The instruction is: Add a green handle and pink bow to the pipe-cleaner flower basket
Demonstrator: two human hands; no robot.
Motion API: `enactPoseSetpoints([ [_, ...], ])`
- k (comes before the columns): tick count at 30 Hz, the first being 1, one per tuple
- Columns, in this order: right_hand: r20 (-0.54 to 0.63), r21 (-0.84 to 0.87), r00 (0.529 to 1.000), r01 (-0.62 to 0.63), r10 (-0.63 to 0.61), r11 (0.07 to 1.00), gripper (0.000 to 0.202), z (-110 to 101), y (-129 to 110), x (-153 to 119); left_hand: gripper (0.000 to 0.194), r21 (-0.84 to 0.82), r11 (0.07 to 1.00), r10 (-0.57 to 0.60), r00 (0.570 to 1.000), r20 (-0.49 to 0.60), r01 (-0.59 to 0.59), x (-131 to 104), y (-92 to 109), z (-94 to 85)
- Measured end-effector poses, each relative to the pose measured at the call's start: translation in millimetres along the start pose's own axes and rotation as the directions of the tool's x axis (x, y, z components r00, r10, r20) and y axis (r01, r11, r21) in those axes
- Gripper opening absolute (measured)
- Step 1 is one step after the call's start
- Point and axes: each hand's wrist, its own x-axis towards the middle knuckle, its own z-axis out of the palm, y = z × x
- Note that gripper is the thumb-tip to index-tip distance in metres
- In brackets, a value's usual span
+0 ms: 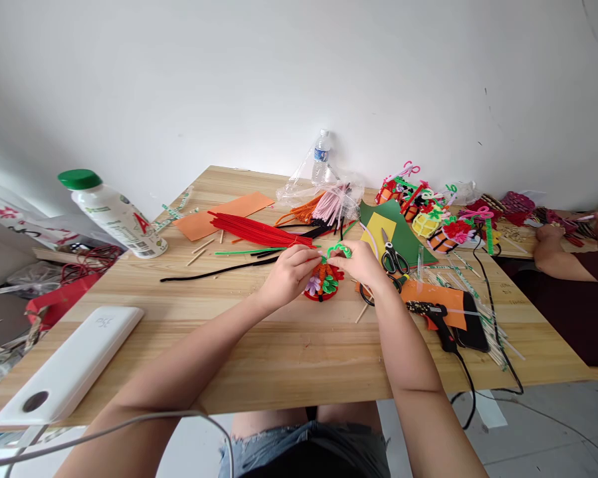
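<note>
Pinching curled green chenille stem (339,249) in right grip (363,263), just above flowered chenille ornament (323,285). Left grip (294,271) drawn together alongside; whether it holds anything, cannot tell. Ornament low between hands, over wooden surface (259,355). Probably feather-light, fuzzy, bendable, hardly slippery; petals likely crush. Best held by red rim (309,297).

A: Wearer's hands (290,271)?
B: Two, centre.
A: Bottles (117,216)?
B: Two: left, upper centre.
A: Glue guns (442,322)?
B: One, lower right.
A: Power banks (74,362)?
B: One, lower left.
</note>
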Motion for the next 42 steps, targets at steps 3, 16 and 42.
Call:
enactPoseSetpoints([
  [3,0.009,0.005,1.0,0.007,-0.007,1.0,0.015,-1.4,-0.8,-1.3,0.024,-0.01,1.0,-0.028,1.0,-0.003,0.028,0.3,0.2,-0.1],
  [16,0.104,0.143,0.995,-0.023,0.008,0.99,0.02,-7.8,4.0,-3.2,0.025,-0.028,0.999,-0.036,0.999,-0.019,0.036,-0.2,0.0,-2.0],
  [42,-0.063,0.089,0.997,0.053,-0.047,0.995,0.018,11.6,-10.8,-3.7,0.027,0.006,0.995,-0.095,0.992,0.085,0.095,2.1,0.5,-1.6],
])
